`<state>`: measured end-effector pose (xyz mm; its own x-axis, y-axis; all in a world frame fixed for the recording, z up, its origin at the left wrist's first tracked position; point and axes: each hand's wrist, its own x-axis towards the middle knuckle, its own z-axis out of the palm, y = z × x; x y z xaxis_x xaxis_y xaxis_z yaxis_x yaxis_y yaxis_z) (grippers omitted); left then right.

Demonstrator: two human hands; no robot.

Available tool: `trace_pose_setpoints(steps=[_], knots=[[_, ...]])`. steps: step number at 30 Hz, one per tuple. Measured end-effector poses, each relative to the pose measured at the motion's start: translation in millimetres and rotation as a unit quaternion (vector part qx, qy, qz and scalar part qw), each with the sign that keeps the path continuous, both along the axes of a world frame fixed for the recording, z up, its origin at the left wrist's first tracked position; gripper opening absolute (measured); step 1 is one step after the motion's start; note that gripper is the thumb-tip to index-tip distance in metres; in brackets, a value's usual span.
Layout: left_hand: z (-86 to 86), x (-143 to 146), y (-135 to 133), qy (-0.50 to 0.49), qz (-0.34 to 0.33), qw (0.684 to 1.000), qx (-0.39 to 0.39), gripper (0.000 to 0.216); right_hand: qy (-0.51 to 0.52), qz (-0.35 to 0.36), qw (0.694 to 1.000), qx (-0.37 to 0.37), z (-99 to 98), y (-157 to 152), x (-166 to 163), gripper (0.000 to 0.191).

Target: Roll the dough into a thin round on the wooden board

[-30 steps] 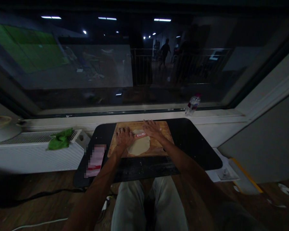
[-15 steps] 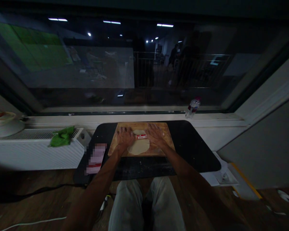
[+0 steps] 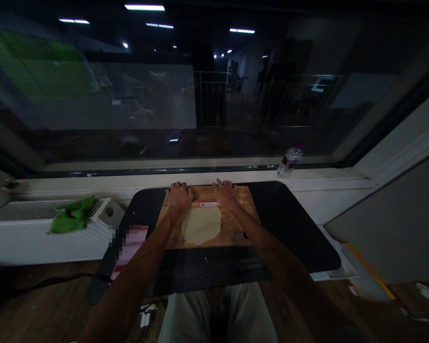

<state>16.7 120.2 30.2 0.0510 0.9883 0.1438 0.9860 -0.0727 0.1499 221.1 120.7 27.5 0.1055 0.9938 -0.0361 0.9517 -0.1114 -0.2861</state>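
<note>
A thin, pale, roughly round sheet of dough (image 3: 201, 226) lies flat on a wooden board (image 3: 236, 237). Across its far edge is a rolling pin (image 3: 209, 204), with a red and white label showing between my hands. My left hand (image 3: 179, 195) rests over the pin's left part, its fingers bent forward. On the right part lies my right hand (image 3: 226, 192), palm down, fingers also bent over. The hands cover most of the pin, so its ends are hidden.
The board lies on a black table (image 3: 286, 224) over my knees. A pink and white packet (image 3: 130, 245) is at the left. A water bottle (image 3: 290, 161) stands on the windowsill (image 3: 318, 175). A green cloth (image 3: 73, 215) hangs over the white radiator (image 3: 57, 240).
Both hands have moved forward with the rolling pin, away from me, uncovering more dough on the near side. The label has turned and looks narrower. The camera view has shifted slightly.
</note>
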Motion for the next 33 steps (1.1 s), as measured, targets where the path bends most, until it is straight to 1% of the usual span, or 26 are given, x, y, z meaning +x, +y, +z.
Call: trace_pose_setpoints(steps=[7,9,12,15,19,23,26,30,33], knots=[[9.0,1,28,0.012,-0.032,0.999,-0.022,0.044,-0.012,0.007,1.0,-0.014,0.6,30,0,0.064],[12.1,3,33,0.019,-0.037,0.999,-0.028,0.044,-0.012,-0.001,1.0,-0.011,1.0,36,-1,0.064],[14.0,5,36,0.027,-0.045,0.998,-0.032,0.046,-0.018,-0.002,1.0,-0.008,0.4,38,-2,0.066],[13.1,4,32,0.034,-0.042,0.998,-0.033,0.047,-0.026,0.013,0.999,-0.013,-0.3,35,-1,0.067],[9.8,2,17,0.036,-0.052,0.998,-0.028,0.049,-0.035,0.009,0.999,-0.006,-0.4,23,-3,0.069],[3.2,1,-2,0.031,-0.056,0.998,-0.016,0.046,-0.04,0.005,0.999,0.024,-2.2,0,-5,0.061],[-2.9,0,-21,0.02,-0.06,0.998,-0.008,0.045,-0.043,0.022,0.998,0.046,-4.4,-25,-6,0.058],[-10.3,-2,-54,0.012,-0.064,0.998,0.006,0.047,-0.057,0.028,0.996,0.066,-8.1,-62,-10,0.06],[-16.3,-6,-81,0.002,-0.077,0.997,0.019,0.052,-0.06,0.051,0.994,0.08,-13.0,-89,-11,0.064]])
